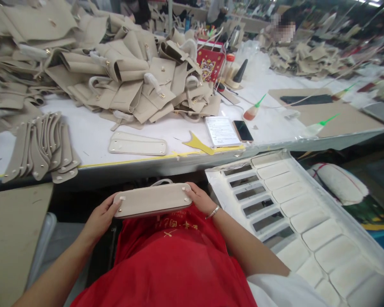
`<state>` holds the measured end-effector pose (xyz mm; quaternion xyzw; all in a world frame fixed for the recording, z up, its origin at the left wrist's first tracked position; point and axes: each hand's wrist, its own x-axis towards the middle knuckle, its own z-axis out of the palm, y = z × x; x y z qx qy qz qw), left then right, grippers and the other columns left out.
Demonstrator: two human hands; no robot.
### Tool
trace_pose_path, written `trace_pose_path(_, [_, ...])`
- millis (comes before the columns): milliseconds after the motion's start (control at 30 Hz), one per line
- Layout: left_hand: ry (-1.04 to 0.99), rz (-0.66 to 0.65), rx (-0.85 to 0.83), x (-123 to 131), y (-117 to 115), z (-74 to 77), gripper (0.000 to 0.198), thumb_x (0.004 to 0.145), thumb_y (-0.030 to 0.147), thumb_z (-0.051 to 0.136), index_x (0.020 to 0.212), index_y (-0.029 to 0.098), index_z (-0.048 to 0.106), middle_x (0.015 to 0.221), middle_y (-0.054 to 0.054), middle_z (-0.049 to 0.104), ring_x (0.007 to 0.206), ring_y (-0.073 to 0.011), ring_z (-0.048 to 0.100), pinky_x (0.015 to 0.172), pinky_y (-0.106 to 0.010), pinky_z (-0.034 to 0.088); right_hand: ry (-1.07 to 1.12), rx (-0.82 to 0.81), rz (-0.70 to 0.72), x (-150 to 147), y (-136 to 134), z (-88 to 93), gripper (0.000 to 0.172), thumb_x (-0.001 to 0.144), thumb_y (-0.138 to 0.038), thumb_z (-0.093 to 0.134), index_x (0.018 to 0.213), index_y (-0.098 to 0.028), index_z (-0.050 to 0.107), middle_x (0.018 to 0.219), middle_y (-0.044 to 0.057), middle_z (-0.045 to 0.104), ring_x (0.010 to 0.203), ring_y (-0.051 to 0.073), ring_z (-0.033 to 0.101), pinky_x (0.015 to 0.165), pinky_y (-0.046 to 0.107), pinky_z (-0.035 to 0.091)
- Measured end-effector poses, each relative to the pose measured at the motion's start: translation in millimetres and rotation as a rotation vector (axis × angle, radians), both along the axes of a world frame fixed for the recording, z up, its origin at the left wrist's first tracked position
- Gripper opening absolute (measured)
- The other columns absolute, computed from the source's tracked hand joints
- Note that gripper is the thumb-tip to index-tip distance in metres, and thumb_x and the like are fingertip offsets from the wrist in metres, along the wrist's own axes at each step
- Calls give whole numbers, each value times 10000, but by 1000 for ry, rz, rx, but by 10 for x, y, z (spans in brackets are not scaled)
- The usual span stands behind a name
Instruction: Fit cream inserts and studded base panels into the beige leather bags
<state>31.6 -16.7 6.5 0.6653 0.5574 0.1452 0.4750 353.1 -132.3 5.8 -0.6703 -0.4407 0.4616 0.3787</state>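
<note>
Between my two hands, above my red apron (179, 260), is a beige handbag (153, 199) with its long, rounded base turned toward me. Small metal feet and bits of white wrap show near the base's corners. A pale loop, perhaps the handle, peeks out behind it. My left hand (104, 215) grips the left end, thumb on the base. At the right end, my right hand (201, 198) is closed on the other corner; the fingers beneath are hidden. On the table ahead lie loose white-backed base panels (137, 144) and, farther left, a fanned stack of beige base panels (45, 147).
A large heap of beige bags (131, 72) covers the table's back left. A yellow scraper (198, 143), notepad (222, 131), phone (243, 130) and glue bottle (253, 111) lie near the edge. A white slatted rack (262, 200) with pale panels stands at right.
</note>
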Motion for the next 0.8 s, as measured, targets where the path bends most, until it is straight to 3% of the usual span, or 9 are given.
trace_pose_path(67, [136,-25,94,12,-20,95,600,817,549,394,1268,156,445,1277,-107,505,1171,-264,464,995,-378,355,266,-71,-41,107,-56,-131,457,837,-531,406,1092,-181,551,1092,63,588,1000,181,525,866,328,407])
trace_pose_path(167, [269,-119,448,244,-125,269,615,819,525,407,1327,183,353,1339,-124,427,1222,-276,406,1018,-416,318,590,-280,-286,115,-109,-437,516,825,-588,383,990,-152,605,1027,97,621,923,191,565,760,320,453])
trace_pose_path(233, [237,-340,655,569,-225,355,637,811,517,439,1341,185,320,1374,-125,383,1271,-267,339,1061,-427,247,689,-378,-389,-2,-87,-618,465,802,-563,456,894,-139,624,920,113,645,803,192,589,677,314,466])
trace_pose_path(300, [214,-577,698,958,-311,396,680,788,541,473,1340,174,320,1378,-132,381,1273,-269,329,1073,-450,208,754,-396,-416,-136,-46,-711,381,786,-505,511,833,-144,623,819,103,648,693,182,590,607,305,464])
trace_pose_path(400, [209,-769,693,1431,-359,421,813,711,592,546,1352,155,302,1364,-156,395,1243,-303,353,1049,-495,213,853,-348,-398,-177,-55,-685,294,780,-437,519,811,-158,606,728,60,629,605,154,569,527,267,440])
trace_pose_path(500, [174,-786,713,1623,-307,497,971,626,609,619,1382,137,235,1364,-177,374,1221,-331,361,1020,-488,252,933,-273,-380,1,-182,-599,250,786,-380,460,791,-161,582,676,31,597,562,121,536,474,219,408])
trace_pose_path(600, [143,-748,672,1639,-225,615,981,637,607,607,1395,143,191,1307,-168,427,1159,-316,420,965,-448,329,979,-214,-339,164,-296,-587,207,735,-310,504,854,-163,586,696,14,595,579,103,539,499,199,424])
trace_pose_path(700, [146,-740,613,1640,-174,687,964,648,582,608,1394,136,190,1242,-163,480,1112,-305,457,935,-440,356,886,-144,-162,160,-280,-637,365,647,-279,640,995,-180,590,804,11,627,692,131,589,618,253,483])
trace_pose_path(800, [138,-717,589,1654,-139,713,969,637,549,634,1397,144,189,1248,-162,474,1119,-306,456,943,-435,354,647,-24,3,70,-128,-646,363,616,-332,715,926,-165,628,961,52,635,903,199,587,805,355,480])
